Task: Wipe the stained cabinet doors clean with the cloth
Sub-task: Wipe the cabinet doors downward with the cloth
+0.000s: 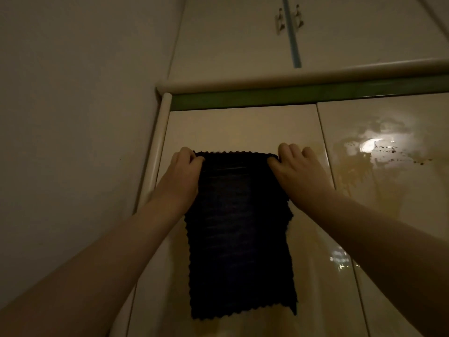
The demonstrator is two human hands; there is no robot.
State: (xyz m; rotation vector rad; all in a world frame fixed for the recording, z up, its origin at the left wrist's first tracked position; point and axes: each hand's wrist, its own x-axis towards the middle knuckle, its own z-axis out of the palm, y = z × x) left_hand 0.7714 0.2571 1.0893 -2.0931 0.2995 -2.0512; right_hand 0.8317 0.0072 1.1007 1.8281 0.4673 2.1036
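Observation:
A dark cloth (240, 234) with scalloped edges hangs spread in front of the left cabinet door (238, 128). My left hand (182, 173) pinches its top left corner and my right hand (298, 171) pinches its top right corner, holding the upper edge taut. The right cabinet door (393, 195) is glossy and carries yellowish-brown streaks and dark specks (388, 152) around a bright light reflection. Yellowish staining also runs down near the seam between the two doors. The part of the left door behind the cloth is hidden.
A plain wall (73, 117) stands to the left beside the rounded cabinet post (158, 147). A rounded ledge with a green strip (267, 96) tops the doors. Upper cabinet doors with two small handles (289, 19) are above.

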